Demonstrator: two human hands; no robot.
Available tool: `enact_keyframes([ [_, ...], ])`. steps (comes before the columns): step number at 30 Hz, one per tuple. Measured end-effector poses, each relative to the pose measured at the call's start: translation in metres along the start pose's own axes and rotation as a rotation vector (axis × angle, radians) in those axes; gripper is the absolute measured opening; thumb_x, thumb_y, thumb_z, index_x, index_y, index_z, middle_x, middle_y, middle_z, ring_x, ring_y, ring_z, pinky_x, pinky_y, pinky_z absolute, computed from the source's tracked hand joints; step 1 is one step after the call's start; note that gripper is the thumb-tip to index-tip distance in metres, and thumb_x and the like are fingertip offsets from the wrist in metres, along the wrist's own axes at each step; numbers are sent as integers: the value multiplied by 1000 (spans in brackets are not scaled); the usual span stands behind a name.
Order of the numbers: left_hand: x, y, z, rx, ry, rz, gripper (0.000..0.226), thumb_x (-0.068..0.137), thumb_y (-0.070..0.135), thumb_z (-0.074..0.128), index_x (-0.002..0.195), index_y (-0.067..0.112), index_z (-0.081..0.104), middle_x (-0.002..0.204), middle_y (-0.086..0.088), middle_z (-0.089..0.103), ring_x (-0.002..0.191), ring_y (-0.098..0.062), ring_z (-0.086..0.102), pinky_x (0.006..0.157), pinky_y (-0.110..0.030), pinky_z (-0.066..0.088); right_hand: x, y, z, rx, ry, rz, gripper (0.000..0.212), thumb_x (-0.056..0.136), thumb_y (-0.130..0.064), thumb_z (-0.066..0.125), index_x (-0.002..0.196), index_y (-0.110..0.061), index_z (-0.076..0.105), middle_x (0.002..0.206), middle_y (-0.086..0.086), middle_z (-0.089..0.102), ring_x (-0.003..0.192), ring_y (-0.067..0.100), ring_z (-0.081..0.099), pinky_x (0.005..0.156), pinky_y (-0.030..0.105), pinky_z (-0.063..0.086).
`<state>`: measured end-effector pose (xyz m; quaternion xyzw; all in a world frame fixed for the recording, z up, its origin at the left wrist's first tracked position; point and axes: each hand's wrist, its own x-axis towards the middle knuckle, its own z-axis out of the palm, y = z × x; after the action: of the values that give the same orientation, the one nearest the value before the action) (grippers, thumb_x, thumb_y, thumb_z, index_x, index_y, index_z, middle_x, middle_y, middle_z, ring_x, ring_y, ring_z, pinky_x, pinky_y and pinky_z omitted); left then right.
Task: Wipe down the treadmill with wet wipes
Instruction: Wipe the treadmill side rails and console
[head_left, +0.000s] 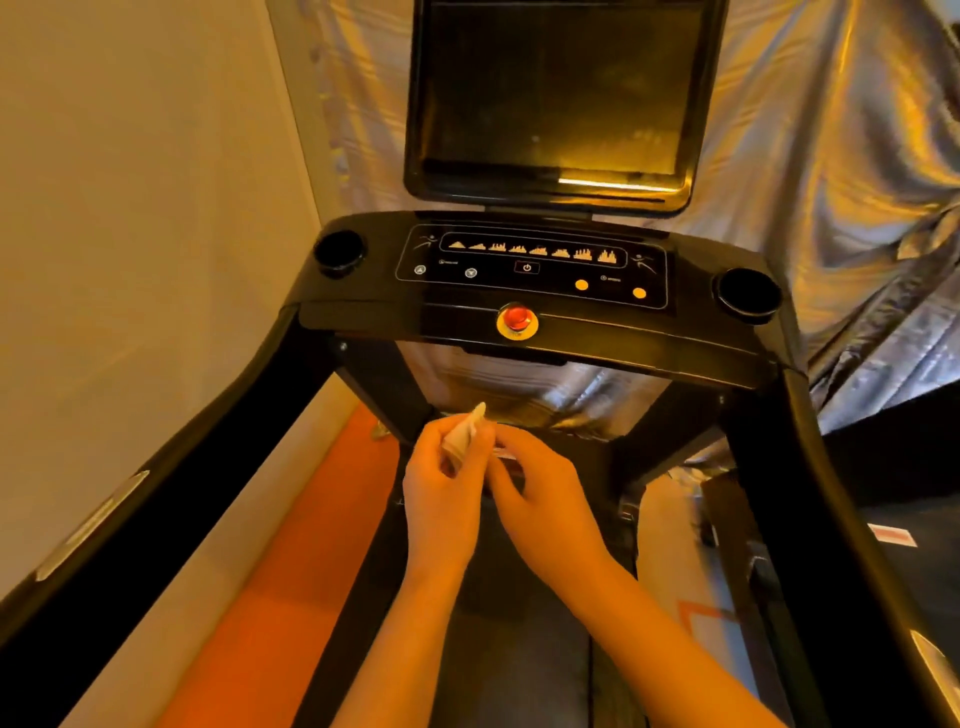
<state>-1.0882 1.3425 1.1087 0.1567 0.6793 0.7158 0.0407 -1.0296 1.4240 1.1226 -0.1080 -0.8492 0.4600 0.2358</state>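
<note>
Both hands hold a wet wipe (464, 435) in front of the treadmill (675, 340) console, below its near edge.

Left handrail (156, 493) runs along the wall; left cup holder (338, 252) sits at the console's left end. Left hand (447, 488) grips the folded white wipe, fingers curled round it, one corner poking up. Right hand (540, 499) touches it, fingertips pinching the wipe's right edge. Red stop button (516, 318) lies beyond the hands, dark screen (550, 93) farther still. Right cup holder (748, 293) stands before a silver sheet (841, 182).
</note>
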Motion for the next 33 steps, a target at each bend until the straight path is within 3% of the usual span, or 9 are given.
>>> enact_keyframes([
  [4, 63, -7, -22, -72, 7, 8, 36, 87, 36, 63, 120, 21, 61, 108, 5, 67, 99, -6, 66, 78, -22, 55, 56, -3, 37, 44, -30, -31, 31, 101, -22, 49, 122, -46, 48, 114, -23, 57, 110, -7, 55, 92, 12, 45],
  [8, 141, -10, -47, -145, -78, 16, 30, 92, 19, 61, 120, 28, 58, 111, 9, 66, 102, 1, 64, 77, -13, 51, 127, -5, 80, 86, -7, -1, 32, 102, -24, 46, 129, -38, 52, 120, -15, 61, 111, -4, 56, 96, 19, 48],
  [10, 184, -14, -61, -127, -76, 29, 31, 94, 14, 59, 119, 32, 58, 113, 9, 66, 106, -4, 64, 82, -18, 54, 164, -11, 100, 130, 0, 19, 34, 102, -21, 45, 133, -33, 51, 121, -12, 62, 110, -4, 57, 92, 16, 49],
  [13, 248, -22, -87, -40, -15, 29, 28, 97, 27, 57, 124, 31, 62, 116, 10, 68, 109, -5, 64, 92, -32, 55, 216, -19, 132, 145, -33, -1, 40, 101, -15, 47, 138, -31, 46, 116, -20, 60, 106, -9, 57, 83, 7, 46],
  [17, 320, -30, -115, 10, 26, 40, 25, 100, 27, 51, 121, 28, 65, 110, 15, 66, 105, -1, 62, 93, -28, 53, 277, -18, 169, -86, -87, -52, 48, 98, -22, 53, 138, -44, 38, 130, -18, 53, 113, -3, 52, 87, 5, 40],
  [20, 364, -45, -135, 92, 78, 56, 25, 103, 19, 46, 118, 32, 60, 114, 8, 63, 107, -8, 58, 84, -20, 47, 311, -12, 185, -262, -93, -108, 49, 96, -19, 54, 142, -32, 41, 143, -13, 45, 130, -2, 38, 100, 5, 25],
  [24, 417, -72, -164, 214, 175, 88, 29, 103, 12, 45, 118, 31, 59, 123, 0, 63, 116, -16, 57, 95, -27, 45, 351, 2, 207, -582, -147, -235, 46, 95, -20, 53, 141, -21, 46, 153, -4, 36, 146, 12, 22, 116, 22, 4],
  [29, 458, -116, -201, 470, 221, 85, 36, 100, 4, 44, 128, 14, 63, 135, -4, 60, 126, -22, 54, 101, -25, 37, 383, 36, 234, -1070, -225, -238, 56, 95, -49, 30, 146, -29, 40, 156, 4, 32, 147, 27, 21, 119, 53, 13],
  [33, 456, -137, -203, 453, 6, 45, 41, 103, 6, 40, 142, 14, 50, 143, -2, 51, 132, -17, 47, 107, -23, 32, 386, 46, 238, -1124, -231, -290, 55, 98, -54, 28, 146, -31, 39, 157, 6, 29, 148, 29, 18, 114, 52, 12],
])
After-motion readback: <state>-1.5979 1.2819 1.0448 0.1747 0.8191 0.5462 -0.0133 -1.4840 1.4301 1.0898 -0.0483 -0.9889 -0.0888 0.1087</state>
